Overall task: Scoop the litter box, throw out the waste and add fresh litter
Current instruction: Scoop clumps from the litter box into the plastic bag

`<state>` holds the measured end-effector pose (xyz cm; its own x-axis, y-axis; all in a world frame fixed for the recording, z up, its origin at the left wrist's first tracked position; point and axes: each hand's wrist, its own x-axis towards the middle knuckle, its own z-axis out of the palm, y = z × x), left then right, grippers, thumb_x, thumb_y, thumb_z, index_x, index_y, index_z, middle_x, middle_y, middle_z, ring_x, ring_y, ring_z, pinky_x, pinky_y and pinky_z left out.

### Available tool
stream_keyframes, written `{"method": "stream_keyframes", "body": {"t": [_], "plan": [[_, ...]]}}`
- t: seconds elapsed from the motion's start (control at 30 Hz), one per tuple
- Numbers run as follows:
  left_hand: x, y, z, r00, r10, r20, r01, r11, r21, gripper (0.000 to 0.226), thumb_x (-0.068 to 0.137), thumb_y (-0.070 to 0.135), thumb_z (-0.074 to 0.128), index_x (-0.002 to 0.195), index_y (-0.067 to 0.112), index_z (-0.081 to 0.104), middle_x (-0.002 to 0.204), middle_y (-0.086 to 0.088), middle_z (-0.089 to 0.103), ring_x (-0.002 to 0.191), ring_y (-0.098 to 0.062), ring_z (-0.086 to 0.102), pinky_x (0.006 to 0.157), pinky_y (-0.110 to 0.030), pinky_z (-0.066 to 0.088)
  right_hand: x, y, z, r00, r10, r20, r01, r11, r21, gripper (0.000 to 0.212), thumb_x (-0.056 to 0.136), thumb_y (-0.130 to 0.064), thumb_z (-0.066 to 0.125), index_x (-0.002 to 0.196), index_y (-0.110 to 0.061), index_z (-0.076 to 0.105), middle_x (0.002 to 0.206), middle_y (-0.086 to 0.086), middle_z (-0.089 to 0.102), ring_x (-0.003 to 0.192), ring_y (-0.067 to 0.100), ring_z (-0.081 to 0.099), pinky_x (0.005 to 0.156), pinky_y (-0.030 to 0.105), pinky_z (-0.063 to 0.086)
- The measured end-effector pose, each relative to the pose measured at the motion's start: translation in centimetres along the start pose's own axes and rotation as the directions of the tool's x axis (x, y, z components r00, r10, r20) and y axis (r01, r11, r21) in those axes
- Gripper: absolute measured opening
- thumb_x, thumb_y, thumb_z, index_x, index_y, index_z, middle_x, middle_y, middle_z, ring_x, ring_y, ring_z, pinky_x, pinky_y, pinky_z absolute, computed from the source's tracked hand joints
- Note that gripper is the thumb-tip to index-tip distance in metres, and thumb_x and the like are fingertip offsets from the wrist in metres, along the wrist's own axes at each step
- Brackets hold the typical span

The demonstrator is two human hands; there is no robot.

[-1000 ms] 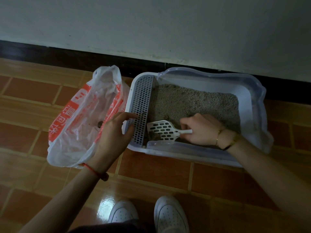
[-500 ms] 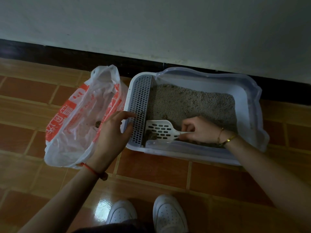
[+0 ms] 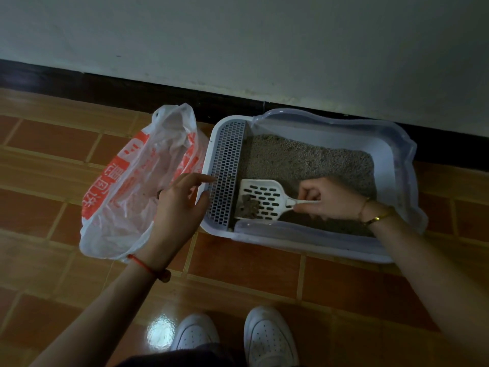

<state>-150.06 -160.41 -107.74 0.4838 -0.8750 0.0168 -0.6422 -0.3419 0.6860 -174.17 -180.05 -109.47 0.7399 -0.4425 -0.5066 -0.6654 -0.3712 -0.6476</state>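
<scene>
**Plastic scoop loaded with a clump at the box's 9 o'clock end**

White slotted scoop [image 3: 260, 197] sits low over the litter [image 3: 304, 160], blade toward 9 o'clock, handle toward 3. A dark clump [image 3: 248, 206] lies on the blade's 8 o'clock corner. The right hand [image 3: 328, 198] pinches the handle, fingers [image 3: 304, 207] clenched round it, with gold bangles [image 3: 375, 218] on the wrist.

The litter box [image 3: 397, 160] lies on the tiled floor [image 3: 251, 263], its 12 o'clock edge close to the dark skirting [image 3: 132, 88] under the wall [image 3: 264, 49]. A grated panel [image 3: 227, 176] fills the 9 o'clock end, and the blade tip is just beside its inner edge. Clear film [image 3: 267, 225] drapes over the rim, also along the 6 o'clock wall right under the scoop.

The white-and-red bag [image 3: 127, 186] stands open at 9 o'clock of the box, touching its rim. The left hand [image 3: 177, 207] is between bag and box with its fingers released and loosely spread. The index tip is at the grate's outer edge and the thumb against the rim. Cannot tell if it grips the bag mouth. A red cord [image 3: 148, 268] is on that wrist.

Bare floor is open at 6 o'clock of the box as far as the white shoes [image 3: 267, 337], and at 7 to 9 o'clock beyond the bag.
</scene>
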Motion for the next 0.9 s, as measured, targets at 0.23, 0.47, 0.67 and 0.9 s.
{"method": "stream_keyframes", "body": {"t": [0.23,0.47,0.67,0.9], "plan": [[0.0,0.1,0.2,0.999,0.023,0.042,-0.024,0.999,0.035,0.029,0.092,0.011,0.058,0.119,0.019,0.062,0.124,0.000,0.059,0.105,-0.009,0.054,0.086,-0.025,0.050,-1.6,2.2,-1.5,0.973,0.008,-0.231,0.037,0.980,0.194,0.017,0.086,-0.025,0.068,0.080,-0.010,0.060,0.062,0.009,0.067,0.043,0.017,0.056,0.044,0.025,0.045],[0.2,0.6,0.2,0.998,0.044,0.041,-0.046,0.998,0.047,0.030,0.091,0.009,0.060,0.119,0.019,0.063,0.122,-0.003,0.062,0.108,-0.012,0.058,0.090,-0.034,0.052,-1.6,-0.1,-1.2,0.930,-0.017,-0.367,0.108,0.967,0.230,0.019,0.085,-0.027,0.069,0.080,-0.011,0.061,0.063,0.006,0.069,0.045,0.016,0.060,0.046,0.027,0.049],[-0.1,0.5,0.1,0.998,0.051,0.027,-0.053,0.997,0.050,0.030,0.092,0.009,0.058,0.121,0.017,0.062,0.121,-0.002,0.063,0.103,-0.007,0.055,0.087,-0.025,0.048,-1.9,-1.5,-1.6,0.915,-0.039,-0.401,0.161,0.948,0.275,0.020,0.084,-0.028,0.069,0.081,-0.010,0.062,0.063,0.005,0.069,0.050,0.028,0.063,0.049,0.035,0.053],[-0.8,-0.3,-0.8,1.000,0.003,-0.014,-0.002,0.997,0.078,0.027,0.092,0.011,0.060,0.118,0.018,0.064,0.120,0.001,0.064,0.098,-0.004,0.056,0.079,-0.009,0.040,-1.4,-4.6,-2.1,0.915,-0.098,-0.391,0.171,0.973,0.155,0.019,0.086,-0.032,0.066,0.084,-0.013,0.063,0.065,0.002,0.071,0.049,0.020,0.064,0.048,0.024,0.053]]}}
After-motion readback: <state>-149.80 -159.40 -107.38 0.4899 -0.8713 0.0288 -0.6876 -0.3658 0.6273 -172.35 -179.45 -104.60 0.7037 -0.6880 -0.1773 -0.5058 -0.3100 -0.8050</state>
